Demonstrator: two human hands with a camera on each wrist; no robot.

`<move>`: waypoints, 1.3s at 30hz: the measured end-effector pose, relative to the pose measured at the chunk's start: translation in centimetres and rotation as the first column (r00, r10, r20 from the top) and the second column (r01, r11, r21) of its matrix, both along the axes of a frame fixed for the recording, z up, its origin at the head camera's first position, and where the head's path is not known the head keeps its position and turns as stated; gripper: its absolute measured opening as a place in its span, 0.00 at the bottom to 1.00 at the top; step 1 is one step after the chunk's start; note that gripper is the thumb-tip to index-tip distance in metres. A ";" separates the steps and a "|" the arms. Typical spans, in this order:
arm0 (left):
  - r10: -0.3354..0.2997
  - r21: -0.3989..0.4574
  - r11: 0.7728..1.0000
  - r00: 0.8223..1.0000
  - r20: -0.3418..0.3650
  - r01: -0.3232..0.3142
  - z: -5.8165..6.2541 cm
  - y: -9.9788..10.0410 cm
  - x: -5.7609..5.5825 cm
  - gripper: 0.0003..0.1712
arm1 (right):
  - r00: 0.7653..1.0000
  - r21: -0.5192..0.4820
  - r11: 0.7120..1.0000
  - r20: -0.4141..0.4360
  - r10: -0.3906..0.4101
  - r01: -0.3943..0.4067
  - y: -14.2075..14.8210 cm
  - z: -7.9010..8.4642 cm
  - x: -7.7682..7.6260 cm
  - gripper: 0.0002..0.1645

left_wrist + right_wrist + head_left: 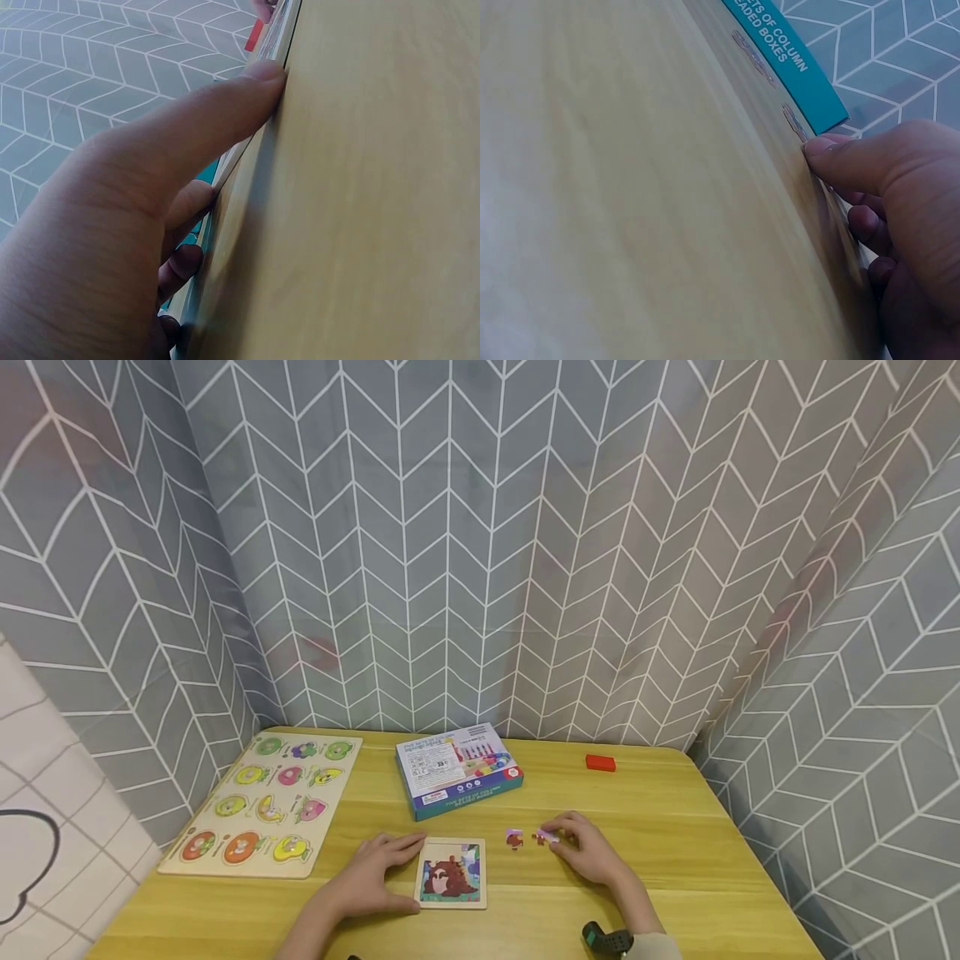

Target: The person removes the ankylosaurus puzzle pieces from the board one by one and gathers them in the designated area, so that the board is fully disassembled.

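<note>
A small square jigsaw puzzle tray (450, 874) lies flat on the table, its picture of a red-haired figure partly filled in, with bare board along the top and left. My left hand (373, 875) holds the tray at its left side, thumb at the lower corner and index finger at the upper one. To the right, my right hand (587, 850) pinches a puzzle piece (543, 837) low at the table, thumb and index finger on its right end. A second loose puzzle piece (513, 838) lies between that piece and the tray.
Behind the tray sits a bead-kit box (461, 768). A wooden fruit puzzle board (262, 806) covers the table's left side, and a red block (600, 763) lies at the back right. Patterned curtain (480, 568) hangs behind the wooden table (675, 827).
</note>
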State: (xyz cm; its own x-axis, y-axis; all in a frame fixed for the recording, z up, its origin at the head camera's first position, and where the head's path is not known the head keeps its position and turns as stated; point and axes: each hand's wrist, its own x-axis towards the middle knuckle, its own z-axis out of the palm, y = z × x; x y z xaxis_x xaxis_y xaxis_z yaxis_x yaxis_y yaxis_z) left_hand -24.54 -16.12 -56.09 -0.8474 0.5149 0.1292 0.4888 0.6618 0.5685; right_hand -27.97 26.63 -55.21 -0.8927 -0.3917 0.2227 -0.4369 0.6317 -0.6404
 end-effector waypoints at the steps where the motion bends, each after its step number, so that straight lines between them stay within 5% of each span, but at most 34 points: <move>1: 0.000 0.000 1.000 1.000 0.002 0.000 0.0 0.0 0.0 0.58 | 1.000 0.002 1.000 -0.002 0.001 -0.001 0.0 0.0 0.0 0.12; 13: -0.005 0.004 1.000 1.000 -0.004 0.005 -0.1 0.0 0.0 0.58 | 1.000 -0.015 1.000 -0.022 0.001 -0.001 0.1 -0.1 0.0 0.19; 25: -0.007 -0.013 1.000 1.000 -0.017 0.007 -0.2 -0.1 -0.1 0.58 | 0.983 -0.048 0.982 0.028 -0.181 0.182 -3.1 1.9 0.3 0.27; 39: -0.009 -0.007 1.000 1.000 -0.019 0.009 -0.1 0.0 0.0 0.57 | 0.998 -0.057 0.997 -0.009 0.059 -0.059 -10.9 2.4 0.8 0.21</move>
State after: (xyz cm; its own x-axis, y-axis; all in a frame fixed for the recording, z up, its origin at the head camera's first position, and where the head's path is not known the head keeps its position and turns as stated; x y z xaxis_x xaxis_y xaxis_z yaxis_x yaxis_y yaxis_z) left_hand -24.56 -16.16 -56.21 -0.8403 0.5233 0.1417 0.5054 0.6616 0.5539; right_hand -27.22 15.74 -52.80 -0.8669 -0.4300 0.2522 -0.4768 0.5674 -0.6714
